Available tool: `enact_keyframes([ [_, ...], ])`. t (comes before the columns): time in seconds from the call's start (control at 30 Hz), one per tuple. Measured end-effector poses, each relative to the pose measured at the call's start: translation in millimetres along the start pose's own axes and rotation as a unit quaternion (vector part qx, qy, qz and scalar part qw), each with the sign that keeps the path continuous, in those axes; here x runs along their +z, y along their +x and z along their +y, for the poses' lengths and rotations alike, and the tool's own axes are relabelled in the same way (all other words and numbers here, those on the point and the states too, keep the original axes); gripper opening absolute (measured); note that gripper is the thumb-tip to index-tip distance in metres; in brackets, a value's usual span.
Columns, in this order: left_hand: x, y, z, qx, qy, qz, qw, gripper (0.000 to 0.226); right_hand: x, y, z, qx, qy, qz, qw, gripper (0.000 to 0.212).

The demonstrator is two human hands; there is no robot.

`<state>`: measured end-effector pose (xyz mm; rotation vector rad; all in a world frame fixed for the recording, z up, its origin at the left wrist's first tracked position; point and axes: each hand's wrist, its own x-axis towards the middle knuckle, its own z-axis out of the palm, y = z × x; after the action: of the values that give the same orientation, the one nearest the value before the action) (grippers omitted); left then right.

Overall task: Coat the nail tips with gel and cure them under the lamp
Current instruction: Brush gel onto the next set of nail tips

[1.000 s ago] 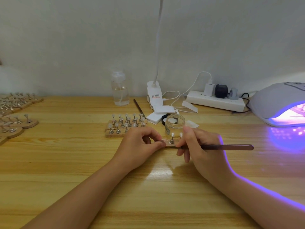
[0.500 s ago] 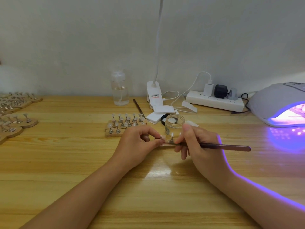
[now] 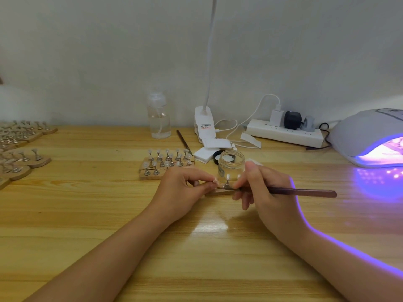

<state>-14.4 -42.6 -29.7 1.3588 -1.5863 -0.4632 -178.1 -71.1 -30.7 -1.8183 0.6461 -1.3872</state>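
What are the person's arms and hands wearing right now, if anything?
Nothing visible: the left hand and right hand are bare, without gloves, rings, watch or sleeves on either forearm. A violet rim of light from the curing lamp edges the right forearm.

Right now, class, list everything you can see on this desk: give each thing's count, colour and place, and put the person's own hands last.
Wooden holder: one, tan, centre, between the hands, carrying nail tips on metal stands.
Gel jar: one, clear glass, open, just behind that holder.
Brush: one, dark brown, in the right hand, handle pointing right.
Spare brush: one, dark, lying behind the middle holders.
Middle holders: wooden, with pale tips, left of the jar.
Left holders: several, wooden, far left edge.
Bottle: one, clear, by the wall.
Clip lamp: one, white, centre back.
Power strip: one, white, back right.
Curing lamp: one, white, glowing purple, far right.
Left hand: pinches the holder.
Right hand: grips the brush.
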Motion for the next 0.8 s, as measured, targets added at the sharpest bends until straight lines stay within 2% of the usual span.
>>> enact_keyframes([
  [0.2, -0.1, 0.3, -1.1, 0.004, -0.011, -0.002, 1.0, 0.016, 1.2, 1.8, 0.7, -0.038, -0.017, 0.011, 0.999, 0.036],
  [0.33, 0.7, -0.7, 0.8, 0.002, -0.03, -0.01, 1.0, 0.017, 1.1, -0.1, 1.9, -0.014, -0.002, 0.01, 1.0, 0.039],
  [0.5, 0.7, -0.5, -0.5, -0.001, -0.019, -0.013, 1.0, 0.016, 2.7, 2.7, 2.4, -0.03, -0.026, 0.012, 0.999, 0.036],
  [0.63, 0.7, -1.5, 1.2, -0.004, -0.019, -0.013, 1.0, 0.017, 1.5, -0.8, 0.8, 0.0, 0.0, 0.008, 1.0, 0.042],
  [0.8, 0.6, -2.1, 3.4, -0.007, -0.012, -0.015, 1.0, 0.015, 2.4, 1.1, 0.1, -0.023, -0.025, 0.004, 0.999, 0.038],
])
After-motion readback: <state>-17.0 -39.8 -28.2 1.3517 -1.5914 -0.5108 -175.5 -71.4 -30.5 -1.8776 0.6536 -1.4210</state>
